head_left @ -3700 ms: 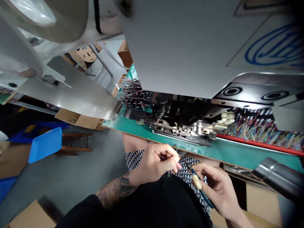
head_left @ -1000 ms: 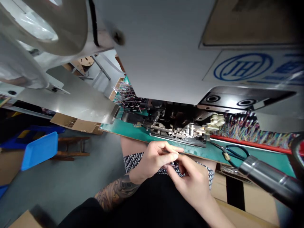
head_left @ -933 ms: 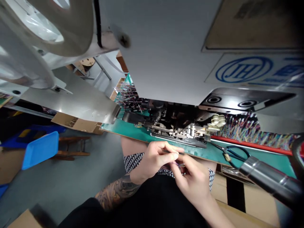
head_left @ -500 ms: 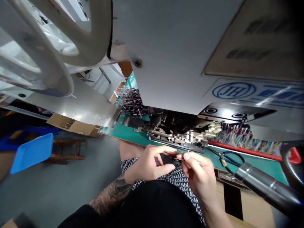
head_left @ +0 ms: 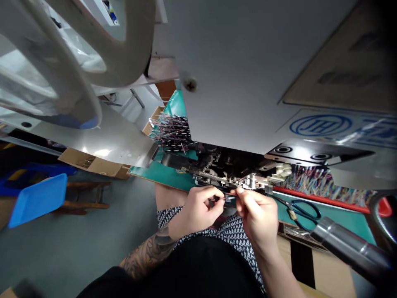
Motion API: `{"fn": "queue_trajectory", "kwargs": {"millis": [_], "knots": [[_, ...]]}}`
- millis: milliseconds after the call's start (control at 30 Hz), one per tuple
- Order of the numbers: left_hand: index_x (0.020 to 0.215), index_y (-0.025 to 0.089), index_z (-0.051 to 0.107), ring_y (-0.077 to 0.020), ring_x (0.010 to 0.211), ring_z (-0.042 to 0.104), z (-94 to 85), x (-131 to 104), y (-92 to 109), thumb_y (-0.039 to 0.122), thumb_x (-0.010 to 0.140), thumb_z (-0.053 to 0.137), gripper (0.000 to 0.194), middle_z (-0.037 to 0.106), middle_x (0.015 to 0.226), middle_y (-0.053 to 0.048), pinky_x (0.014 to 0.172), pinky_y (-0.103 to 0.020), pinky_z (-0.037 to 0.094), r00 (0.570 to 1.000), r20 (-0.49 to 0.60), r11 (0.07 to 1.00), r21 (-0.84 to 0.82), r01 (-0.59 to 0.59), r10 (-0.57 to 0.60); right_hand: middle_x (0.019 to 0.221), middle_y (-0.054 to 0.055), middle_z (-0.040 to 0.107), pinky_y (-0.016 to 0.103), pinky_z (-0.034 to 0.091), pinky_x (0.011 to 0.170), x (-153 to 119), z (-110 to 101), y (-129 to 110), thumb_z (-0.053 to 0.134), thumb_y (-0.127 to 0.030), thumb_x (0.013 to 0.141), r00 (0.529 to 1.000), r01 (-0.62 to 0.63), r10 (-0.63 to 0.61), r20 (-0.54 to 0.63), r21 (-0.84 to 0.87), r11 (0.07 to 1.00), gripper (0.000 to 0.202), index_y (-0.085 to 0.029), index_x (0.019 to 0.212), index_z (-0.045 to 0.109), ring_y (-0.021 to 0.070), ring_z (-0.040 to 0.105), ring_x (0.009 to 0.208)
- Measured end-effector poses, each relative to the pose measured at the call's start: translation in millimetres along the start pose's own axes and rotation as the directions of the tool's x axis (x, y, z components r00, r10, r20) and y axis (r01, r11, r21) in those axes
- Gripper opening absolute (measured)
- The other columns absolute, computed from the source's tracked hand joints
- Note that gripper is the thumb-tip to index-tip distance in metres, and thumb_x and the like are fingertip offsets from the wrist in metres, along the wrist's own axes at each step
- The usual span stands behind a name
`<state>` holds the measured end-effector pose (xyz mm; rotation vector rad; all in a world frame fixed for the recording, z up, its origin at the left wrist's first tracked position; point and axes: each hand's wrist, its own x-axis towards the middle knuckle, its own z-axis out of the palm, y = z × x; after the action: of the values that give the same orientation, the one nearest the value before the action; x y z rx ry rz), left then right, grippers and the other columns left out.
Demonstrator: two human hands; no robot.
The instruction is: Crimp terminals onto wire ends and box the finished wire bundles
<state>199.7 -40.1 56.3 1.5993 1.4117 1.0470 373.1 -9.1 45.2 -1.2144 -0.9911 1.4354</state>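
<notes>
The right hand (head_left: pixel 259 213) pinches thin, pale-ended wire strands (head_left: pixel 230 198) between thumb and fingers; the left hand (head_left: pixel 198 207) curls beside them, its grip undeterminable. The strands lie between both hands, before the metal mechanism (head_left: pixel 249 181) at the green-topped counter (head_left: pixel 158 174). In this assessment, good handling means pinching near the ends, keeping strands straight and fingertips clear of the mechanism.

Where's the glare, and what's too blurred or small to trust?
Head view: glare on the curved metal sheet and across the blue-logo label; markings on the brownish panel are smeared unreadable, the top-right corner goes black, and thin pieces between left hand and right hand are too small to identify.
</notes>
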Motion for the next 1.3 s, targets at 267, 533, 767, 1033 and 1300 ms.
{"fn": "queue_trajectory", "kwargs": {"millis": [267,533,767,1033,1300], "knots": [[0.089,0.016,0.077,-0.0096,0.058,0.057,7.2,-1.1,-3.7,0.014,0.094,0.067,0.011,0.077,0.085,-0.005,0.053,-0.023,0.043,0.991,-0.112,0.997,0.044,-0.065,0.069,0.046,-0.002,0.053,0.025,0.043,0.053,0.3,6.6,2.3,0.079,-0.035,0.095,0.998,0.024,-0.021,-0.053,0.044,0.999,0.049,-0.019,0.051,0.065,0.0101,0.048,0.045],[0.086,0.017,0.076,-0.0103,0.059,0.058,8.2,-1.7,-6.7,0.017,0.095,0.068,0.012,0.076,0.084,-0.004,0.054,-0.024,0.043,0.988,-0.148,0.999,0.027,-0.042,0.046,0.05,0.0,0.059,0.025,0.043,0.054,-0.8,9.4,3.1,0.079,-0.037,0.096,0.997,-0.004,0.007,-0.073,0.051,0.999,0.049,-0.018,0.053,0.067,0.0116,0.053,0.05],[0.088,0.017,0.075,-0.0111,0.058,0.056,8.6,-1.7,-6.3,0.018,0.096,0.067,0.012,0.076,0.082,-0.004,0.053,-0.026,0.043,0.99,-0.142,1.0,0.021,-0.017,0.02,0.052,0.001,0.06,0.025,0.037,0.049,-0.4,13.3,1.6,0.08,-0.039,0.093,0.995,0.01,-0.005,-0.098,0.051,0.999,0.049,-0.018,0.051,0.065,0.0107,0.049,0.048],[0.088,0.02,0.075,-0.0128,0.06,0.058,8.4,-2.9,-6.6,0.02,0.097,0.068,0.011,0.076,0.083,-0.004,0.054,-0.027,0.043,0.989,-0.143,0.999,0.03,-0.022,0.026,0.05,0.001,0.057,0.025,0.037,0.051,-2.1,13.9,6.1,0.079,-0.039,0.095,0.994,0.028,-0.024,-0.109,0.033,0.999,0.051,-0.019,0.05,0.064,0.0127,0.054,0.054],[0.091,0.017,0.077,-0.0113,0.06,0.057,-6.2,-1.0,-4.2,0.012,0.093,0.065,0.013,0.076,0.082,-0.004,0.055,-0.025,0.042,0.995,-0.056,0.993,0.089,-0.074,0.079,0.055,0.003,0.067,0.025,0.044,0.045,-7.4,-3.4,-13.7,0.085,-0.048,0.087,0.999,-0.016,0.024,0.041,-0.188,0.982,0.034,-0.019,0.069,0.082,0.0139,0.055,0.046]]}}
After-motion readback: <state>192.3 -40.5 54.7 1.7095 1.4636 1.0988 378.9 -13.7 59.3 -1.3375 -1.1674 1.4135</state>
